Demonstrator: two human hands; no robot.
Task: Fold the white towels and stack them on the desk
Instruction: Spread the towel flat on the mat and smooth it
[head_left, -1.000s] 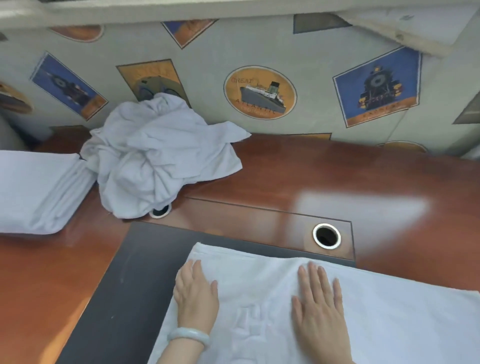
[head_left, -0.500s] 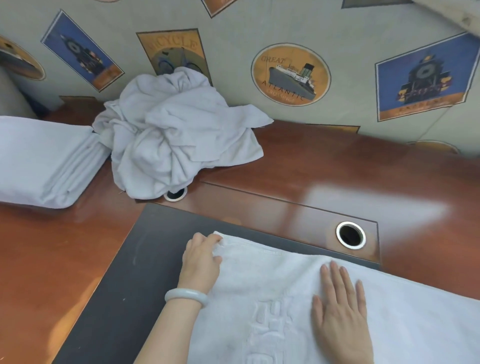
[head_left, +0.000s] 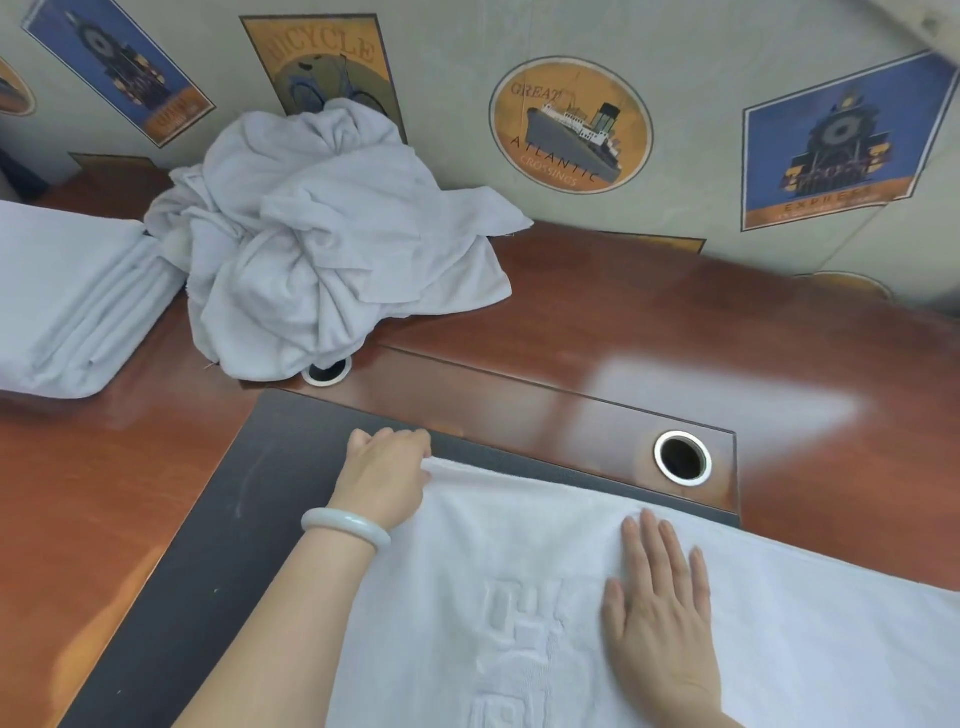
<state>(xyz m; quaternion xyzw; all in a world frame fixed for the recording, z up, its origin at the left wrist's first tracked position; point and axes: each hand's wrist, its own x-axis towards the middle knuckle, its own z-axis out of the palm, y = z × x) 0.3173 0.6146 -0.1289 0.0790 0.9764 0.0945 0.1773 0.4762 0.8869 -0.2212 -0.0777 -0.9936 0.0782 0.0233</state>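
Note:
A white towel (head_left: 810, 623) with an embossed pattern lies spread flat on the dark mat (head_left: 223, 525) at the front of the desk. My left hand (head_left: 384, 473), a pale bangle on its wrist, grips the towel's far left corner with curled fingers. My right hand (head_left: 660, 608) lies flat on the towel's middle, fingers straight. A crumpled heap of white towels (head_left: 322, 249) sits at the back against the wall. A stack of folded white towels (head_left: 62, 296) lies at the far left.
The brown wooden desk (head_left: 675, 332) has two round cable holes, one (head_left: 682, 457) just beyond the towel, the other (head_left: 326, 370) partly under the heap. A wall (head_left: 467, 62) with poster prints closes the back.
My left hand slid from flat on the towel up to its far left corner and curled round it. My right hand stayed flat on the towel.

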